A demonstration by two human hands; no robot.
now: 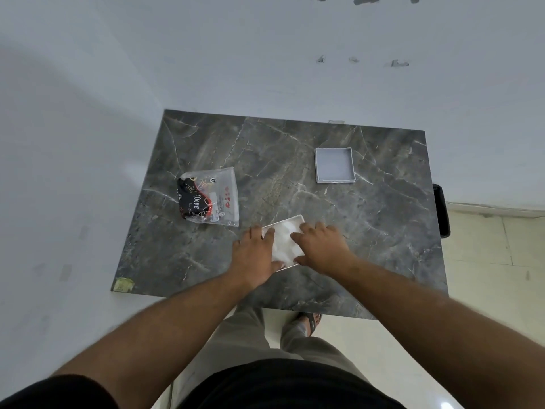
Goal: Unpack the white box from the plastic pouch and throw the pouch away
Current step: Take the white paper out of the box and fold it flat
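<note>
A white box (285,239) lies on the grey marble table (383,231) near its front middle, its open top showing something white inside. My left hand (255,253) grips the box's left side, fingers on its far edge and thumb at its near corner. From the other side, my right hand (321,246) covers its right part with fingers spread over it. A clear plastic pouch (219,199) lies flat to the left, apart from both hands. Inside it is a black Dove pack (193,200).
A shallow white tray or lid (334,165) sits open side up at the table's back right. A black object (441,211) hangs at the right table edge. White walls stand behind and to the left of the table, and my sandalled foot (311,321) is under its front edge.
</note>
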